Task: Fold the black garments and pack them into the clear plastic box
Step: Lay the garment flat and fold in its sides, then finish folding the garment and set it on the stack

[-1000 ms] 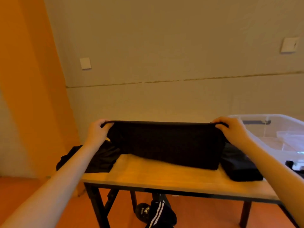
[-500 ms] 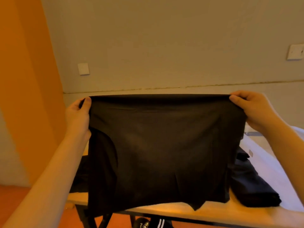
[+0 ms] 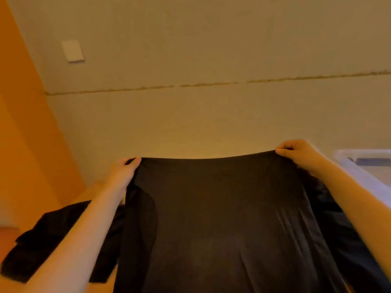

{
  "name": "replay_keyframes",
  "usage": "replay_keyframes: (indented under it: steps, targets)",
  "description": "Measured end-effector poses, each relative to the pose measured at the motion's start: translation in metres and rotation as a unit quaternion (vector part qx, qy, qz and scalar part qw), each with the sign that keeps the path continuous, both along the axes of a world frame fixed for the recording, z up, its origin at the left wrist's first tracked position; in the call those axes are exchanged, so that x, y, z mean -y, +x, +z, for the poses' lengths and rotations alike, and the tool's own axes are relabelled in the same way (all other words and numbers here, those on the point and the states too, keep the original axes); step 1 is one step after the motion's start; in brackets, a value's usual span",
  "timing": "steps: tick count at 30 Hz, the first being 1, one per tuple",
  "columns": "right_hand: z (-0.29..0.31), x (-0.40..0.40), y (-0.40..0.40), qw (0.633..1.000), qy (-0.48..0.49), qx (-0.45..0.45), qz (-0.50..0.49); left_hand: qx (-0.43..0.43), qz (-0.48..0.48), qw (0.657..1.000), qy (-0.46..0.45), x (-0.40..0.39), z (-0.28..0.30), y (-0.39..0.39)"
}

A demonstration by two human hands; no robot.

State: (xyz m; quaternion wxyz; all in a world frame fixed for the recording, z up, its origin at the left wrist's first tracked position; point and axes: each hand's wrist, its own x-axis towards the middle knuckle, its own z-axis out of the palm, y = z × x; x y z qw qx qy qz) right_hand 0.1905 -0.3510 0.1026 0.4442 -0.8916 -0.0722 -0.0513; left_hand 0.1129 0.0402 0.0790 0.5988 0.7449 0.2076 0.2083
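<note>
Both hands are holding one black garment (image 3: 222,218) by its far edge, stretched out between them. The left hand (image 3: 121,173) is pinching the left corner of that edge, fingers curled over the cloth. The right hand (image 3: 296,154) is gripping the right corner, fingers curled likewise. The far edge is running taut from hand to hand with a slight sag; the cloth is spreading toward the camera and filling the lower middle of the view.

A second dark garment (image 3: 53,244) is lying to the left of the held garment, under the left forearm, partly hanging off the desk (image 3: 93,190). More dark fabric (image 3: 347,240) is lying to the right of the held garment; its shape is unclear. The clear plastic box (image 3: 364,163) is sitting right of the held garment, beyond the right hand, only its rim and a wall visible.
</note>
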Motion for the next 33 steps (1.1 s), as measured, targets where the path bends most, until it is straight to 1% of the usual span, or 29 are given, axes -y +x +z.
replay_keyframes:
  steps: [1, 3, 4, 6, 8, 11, 13, 14, 15, 17, 18, 20, 22, 23, 26, 30, 33]
  targets:
    - [-0.018, -0.008, 0.017, 0.998, -0.06, -0.015, -0.012, -0.054, -0.002, 0.997, 0.048, -0.003, -0.019, 0.017]
    - [-0.048, -0.025, 0.042, 0.982, -0.181, -0.04, -0.033, -0.131, -0.012, 0.975, 0.176, -0.006, -0.051, 0.04]
    - [-0.059, -0.034, 0.048, 0.975, -0.215, -0.047, -0.029, -0.141, -0.024, 0.962, 0.23, -0.004, -0.063, 0.045]
    - [-0.074, -0.052, 0.05, 0.97, -0.237, -0.049, -0.001, -0.136, -0.074, 0.939, 0.307, 0.007, -0.078, 0.043]
    - [-0.081, -0.065, 0.042, 0.963, -0.261, -0.063, 0.038, -0.148, -0.136, 0.911, 0.361, 0.018, -0.086, 0.031]
    - [-0.082, -0.07, 0.013, 0.926, -0.342, -0.127, 0.096, -0.164, -0.191, 0.872, 0.419, 0.029, -0.092, -0.003]
    - [-0.078, -0.07, -0.016, 0.905, -0.374, -0.154, 0.129, -0.16, -0.188, 0.867, 0.434, 0.034, -0.093, -0.032]
    - [-0.076, -0.068, -0.033, 0.904, -0.372, -0.157, 0.14, -0.155, -0.181, 0.869, 0.433, 0.036, -0.094, -0.047]
    - [-0.075, -0.065, -0.051, 0.911, -0.356, -0.153, 0.144, -0.152, -0.174, 0.872, 0.431, 0.038, -0.096, -0.063]
    - [-0.081, -0.053, -0.088, 0.939, -0.289, -0.14, 0.12, -0.158, -0.16, 0.884, 0.41, 0.039, -0.103, -0.094]
    - [-0.087, -0.042, -0.105, 0.956, -0.248, -0.132, 0.087, -0.169, -0.143, 0.893, 0.392, 0.039, -0.108, -0.109]
    - [-0.104, -0.021, -0.134, 0.981, -0.161, -0.112, -0.004, -0.178, -0.075, 0.915, 0.355, 0.039, -0.116, -0.135]
    - [-0.121, -0.003, -0.154, 0.99, -0.095, -0.082, -0.07, -0.157, 0.0, 0.931, 0.33, 0.044, -0.122, -0.157]
    - [-0.127, 0.001, -0.16, 0.991, -0.08, -0.069, -0.078, -0.145, 0.021, 0.935, 0.323, 0.048, -0.124, -0.165]
    - [-0.134, 0.001, -0.17, 0.995, -0.077, -0.033, -0.058, -0.137, 0.031, 0.938, 0.315, 0.062, -0.127, -0.178]
    - [-0.13, -0.005, -0.166, 0.994, -0.091, -0.019, -0.051, -0.182, 0.038, 0.909, 0.372, 0.071, -0.122, -0.18]
    - [-0.131, -0.01, -0.161, 0.993, -0.1, -0.028, -0.048, -0.168, 0.049, 0.906, 0.385, 0.078, -0.12, -0.177]
